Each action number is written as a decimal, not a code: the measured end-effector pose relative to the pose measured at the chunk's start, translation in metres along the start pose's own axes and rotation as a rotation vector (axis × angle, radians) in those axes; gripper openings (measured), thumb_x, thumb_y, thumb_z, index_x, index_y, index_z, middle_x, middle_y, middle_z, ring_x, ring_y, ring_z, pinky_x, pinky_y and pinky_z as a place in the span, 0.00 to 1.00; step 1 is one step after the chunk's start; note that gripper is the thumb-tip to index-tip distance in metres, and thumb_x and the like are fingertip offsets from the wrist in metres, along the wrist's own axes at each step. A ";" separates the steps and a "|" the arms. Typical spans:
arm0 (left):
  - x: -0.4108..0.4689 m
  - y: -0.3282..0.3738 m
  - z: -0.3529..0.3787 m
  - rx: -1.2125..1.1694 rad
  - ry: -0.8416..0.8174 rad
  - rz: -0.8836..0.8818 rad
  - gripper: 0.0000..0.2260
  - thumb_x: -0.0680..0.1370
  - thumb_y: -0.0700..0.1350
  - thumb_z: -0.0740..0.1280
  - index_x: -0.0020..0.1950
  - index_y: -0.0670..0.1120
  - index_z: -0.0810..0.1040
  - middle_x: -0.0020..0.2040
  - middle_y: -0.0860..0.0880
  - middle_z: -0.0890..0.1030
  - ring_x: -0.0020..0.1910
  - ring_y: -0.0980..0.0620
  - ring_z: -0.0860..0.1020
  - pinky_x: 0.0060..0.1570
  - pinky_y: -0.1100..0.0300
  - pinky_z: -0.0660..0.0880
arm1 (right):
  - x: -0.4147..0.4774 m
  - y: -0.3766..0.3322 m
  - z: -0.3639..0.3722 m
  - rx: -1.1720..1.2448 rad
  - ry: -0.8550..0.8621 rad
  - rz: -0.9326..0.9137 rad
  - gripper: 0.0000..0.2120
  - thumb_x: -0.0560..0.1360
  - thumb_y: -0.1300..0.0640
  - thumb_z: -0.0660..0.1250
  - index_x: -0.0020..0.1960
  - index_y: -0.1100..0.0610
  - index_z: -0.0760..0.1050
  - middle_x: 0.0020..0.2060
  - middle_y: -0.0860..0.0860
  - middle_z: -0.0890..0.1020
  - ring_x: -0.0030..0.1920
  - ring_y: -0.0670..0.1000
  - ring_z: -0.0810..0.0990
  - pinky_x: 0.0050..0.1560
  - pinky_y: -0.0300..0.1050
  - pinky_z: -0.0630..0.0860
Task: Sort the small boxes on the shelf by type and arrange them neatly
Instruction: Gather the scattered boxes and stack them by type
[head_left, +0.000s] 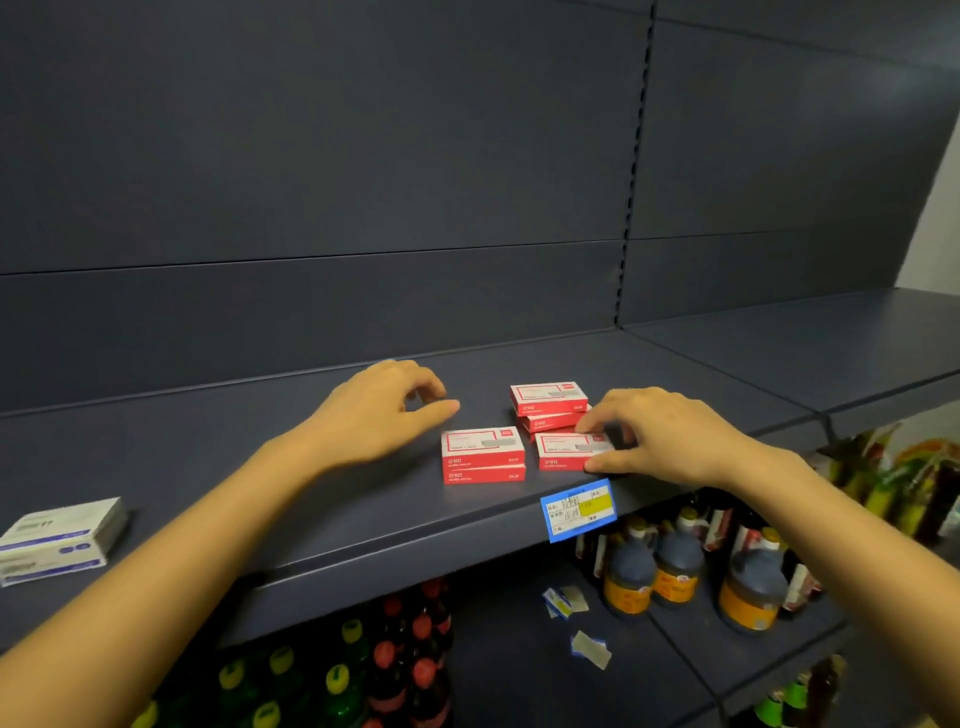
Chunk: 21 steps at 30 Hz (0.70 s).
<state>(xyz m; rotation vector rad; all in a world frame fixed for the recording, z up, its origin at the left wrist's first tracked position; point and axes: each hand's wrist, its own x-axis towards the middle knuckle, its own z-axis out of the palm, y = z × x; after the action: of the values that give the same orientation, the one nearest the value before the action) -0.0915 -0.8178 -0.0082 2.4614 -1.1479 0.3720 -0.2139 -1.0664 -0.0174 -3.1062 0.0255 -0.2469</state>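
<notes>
Several small red-and-white boxes lie on the dark blue shelf (311, 499). A neat stack of two red boxes (482, 455) stands at the front. Behind it on the right is an uneven stack of red boxes (548, 404). My right hand (660, 436) pinches a single red box (566, 451) between thumb and fingers at the front right. My left hand (379, 410) hovers just left of the stacks, fingers loosely curled, holding nothing. Two stacked white-and-blue boxes (57, 538) sit far left near the shelf's front edge.
A blue and yellow price tag (578, 510) hangs on the shelf's front lip. Below stand dark sauce bottles (675, 566) on the right and soda bottles (395, 660) on the left. Loose paper tags (589, 647) lie on the lower shelf.
</notes>
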 end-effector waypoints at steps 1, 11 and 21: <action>0.000 -0.001 -0.001 0.034 0.028 -0.017 0.13 0.76 0.55 0.62 0.53 0.49 0.78 0.52 0.53 0.79 0.51 0.53 0.75 0.53 0.53 0.73 | 0.002 0.003 -0.002 0.000 0.012 -0.020 0.20 0.71 0.40 0.65 0.62 0.42 0.71 0.59 0.40 0.74 0.47 0.42 0.69 0.42 0.40 0.65; -0.028 0.010 -0.007 0.255 0.244 -0.298 0.12 0.77 0.53 0.61 0.53 0.48 0.77 0.53 0.51 0.80 0.55 0.51 0.74 0.48 0.57 0.69 | 0.034 -0.016 -0.041 0.145 0.197 -0.385 0.12 0.73 0.41 0.63 0.55 0.40 0.74 0.53 0.38 0.78 0.50 0.44 0.76 0.47 0.44 0.74; -0.160 0.027 -0.046 0.482 0.312 -0.636 0.12 0.77 0.53 0.61 0.55 0.47 0.76 0.54 0.50 0.78 0.57 0.50 0.74 0.53 0.55 0.69 | 0.066 -0.129 -0.010 0.307 0.161 -0.799 0.12 0.75 0.44 0.63 0.58 0.41 0.73 0.56 0.38 0.77 0.57 0.43 0.74 0.53 0.44 0.72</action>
<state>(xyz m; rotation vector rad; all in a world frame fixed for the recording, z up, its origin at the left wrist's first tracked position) -0.2164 -0.7053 -0.0244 2.8543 -0.1222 0.8634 -0.1486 -0.9391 0.0061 -2.6134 -1.1319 -0.4526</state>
